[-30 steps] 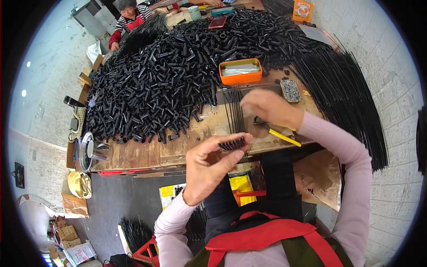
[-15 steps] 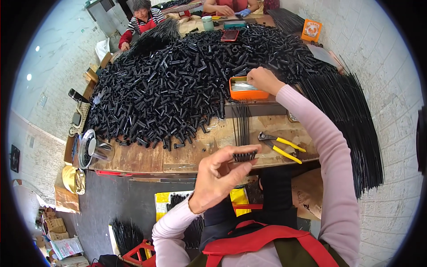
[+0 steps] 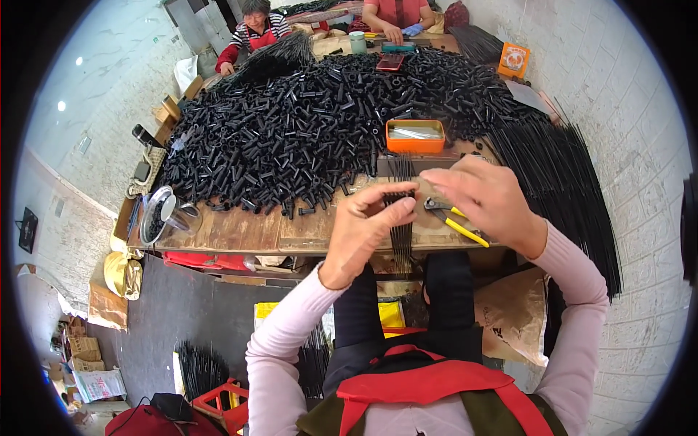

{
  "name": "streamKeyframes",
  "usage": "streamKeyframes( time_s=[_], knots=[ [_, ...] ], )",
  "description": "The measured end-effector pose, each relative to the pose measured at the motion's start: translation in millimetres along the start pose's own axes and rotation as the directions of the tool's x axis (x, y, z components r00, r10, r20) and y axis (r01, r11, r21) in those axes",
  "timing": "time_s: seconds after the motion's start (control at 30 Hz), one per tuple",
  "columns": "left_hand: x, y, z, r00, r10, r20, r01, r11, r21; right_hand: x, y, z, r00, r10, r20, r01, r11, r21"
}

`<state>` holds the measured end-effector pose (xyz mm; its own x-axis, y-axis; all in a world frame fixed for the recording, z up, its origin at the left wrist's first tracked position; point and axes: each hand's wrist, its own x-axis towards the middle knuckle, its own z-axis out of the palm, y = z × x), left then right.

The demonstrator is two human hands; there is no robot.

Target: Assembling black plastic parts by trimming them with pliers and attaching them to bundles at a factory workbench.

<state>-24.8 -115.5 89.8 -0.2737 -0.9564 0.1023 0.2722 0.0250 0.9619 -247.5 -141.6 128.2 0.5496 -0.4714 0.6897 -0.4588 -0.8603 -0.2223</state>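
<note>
My left hand (image 3: 361, 234) is closed around a bundle of thin black rods (image 3: 401, 251), gripped between thumb and fingers above the table's front edge. The rods run up and down past the fingers. My right hand (image 3: 496, 202) is at the bundle's right, its fingertips pinched together close to my left fingertips. Whatever the pinch holds is too small to make out. Beyond the hands stands an orange box (image 3: 414, 146) with thin silvery strips (image 3: 413, 133) inside. Yellow-handled pliers (image 3: 465, 231) lie on the table, partly covered by my right hand.
A large heap of short black tubes (image 3: 291, 131) covers much of the wooden table (image 3: 240, 231). Long black rods (image 3: 560, 189) lie at the right. A clear jar (image 3: 185, 218) lies tipped at the left edge. Two people (image 3: 256, 33) sit at the far side.
My right hand has come back from the orange box to beside my left hand. The rod bundle, lying flat toward the table before, now hangs down below my left fingers as well.
</note>
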Motion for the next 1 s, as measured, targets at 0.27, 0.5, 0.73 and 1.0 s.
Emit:
streamKeyframes(
  time_s=[0.27,0.5,0.73,1.0],
  knots=[
    [1,3,3,0.999,0.036,-0.024,-0.037,0.999,-0.04,-12,-20,1,0.997,-0.066,0.05,0.076,0.967,-0.242],
    [-2,10,5,0.999,0.015,-0.052,-0.016,1.0,-0.015,-16,-28,8,0.995,-0.03,0.097,0.057,0.955,-0.29],
    [-2,6,-2,0.999,0.002,-0.037,-0.002,1.0,0.018,-7,-24,6,0.979,-0.187,0.084,0.205,0.899,-0.387],
    [0,-2,-5,0.999,0.023,0.042,-0.019,0.996,-0.085,8,-12,1,0.954,-0.301,0.021,0.295,0.919,-0.261]
  ],
)
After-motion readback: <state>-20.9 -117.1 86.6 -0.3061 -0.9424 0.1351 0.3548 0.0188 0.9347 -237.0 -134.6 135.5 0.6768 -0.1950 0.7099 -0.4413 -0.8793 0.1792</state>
